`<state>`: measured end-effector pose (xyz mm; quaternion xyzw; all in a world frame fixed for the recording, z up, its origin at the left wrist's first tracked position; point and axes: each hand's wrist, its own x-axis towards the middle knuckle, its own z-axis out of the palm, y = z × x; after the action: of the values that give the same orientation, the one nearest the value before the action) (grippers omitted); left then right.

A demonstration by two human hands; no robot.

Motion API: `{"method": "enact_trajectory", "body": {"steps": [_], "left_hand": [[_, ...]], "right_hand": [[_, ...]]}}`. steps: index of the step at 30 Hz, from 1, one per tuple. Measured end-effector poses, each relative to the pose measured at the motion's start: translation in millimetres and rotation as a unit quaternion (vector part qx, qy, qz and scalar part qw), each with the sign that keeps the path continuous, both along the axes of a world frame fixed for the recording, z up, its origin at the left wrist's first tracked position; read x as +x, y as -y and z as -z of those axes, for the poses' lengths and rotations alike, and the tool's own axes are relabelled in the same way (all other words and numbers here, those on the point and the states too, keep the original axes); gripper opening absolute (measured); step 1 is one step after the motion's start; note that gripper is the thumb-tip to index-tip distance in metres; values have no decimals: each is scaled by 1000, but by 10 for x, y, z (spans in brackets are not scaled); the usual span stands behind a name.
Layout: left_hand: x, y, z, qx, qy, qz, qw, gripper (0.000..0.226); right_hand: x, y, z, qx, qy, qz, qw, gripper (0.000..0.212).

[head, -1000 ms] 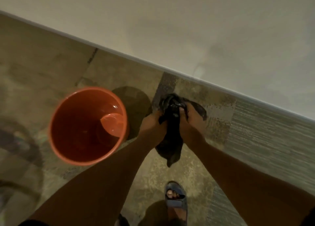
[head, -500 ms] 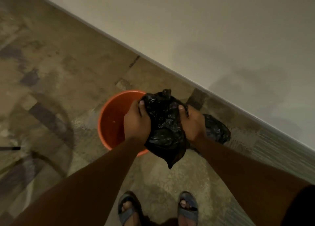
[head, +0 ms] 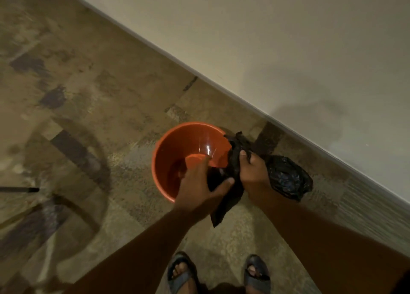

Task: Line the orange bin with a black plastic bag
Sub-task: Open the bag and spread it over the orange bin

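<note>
Left hand (head: 200, 186) has let go, fingers spread over the orange bin (head: 175, 151). Right hand (head: 253, 171) clutches the bunched black bag (head: 286, 178) beside the bin's rim. Bin unlined; mouth not yet opened.

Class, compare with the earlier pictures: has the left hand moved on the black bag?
Yes. The left hand has let go and opened its fingers, now over the orange bin; the right hand grips the black bag.

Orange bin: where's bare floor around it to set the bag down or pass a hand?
Bare floor lies left of the orange bin and behind it up to the wall. The bin's right side is crowded: both hands work the black bag there. The feet hem the near side.
</note>
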<state>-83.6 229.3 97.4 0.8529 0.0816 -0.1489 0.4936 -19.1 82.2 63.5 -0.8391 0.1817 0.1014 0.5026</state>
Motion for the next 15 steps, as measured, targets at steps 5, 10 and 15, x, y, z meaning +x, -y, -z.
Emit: {"method": "enact_trajectory", "body": {"steps": [5, 10, 15], "left_hand": [[-43, -113, 127, -37, -89, 20, 995, 17], [-131, -340, 88, -29, 16, -40, 999, 17], [-201, -452, -48, -55, 55, -89, 993, 20]], "right_hand": [[2, -364, -112, 70, -58, -34, 995, 39], [-46, -535, -252, 90, -55, -69, 992, 34], [-130, -710, -409, 143, -2, -55, 988, 31]]}}
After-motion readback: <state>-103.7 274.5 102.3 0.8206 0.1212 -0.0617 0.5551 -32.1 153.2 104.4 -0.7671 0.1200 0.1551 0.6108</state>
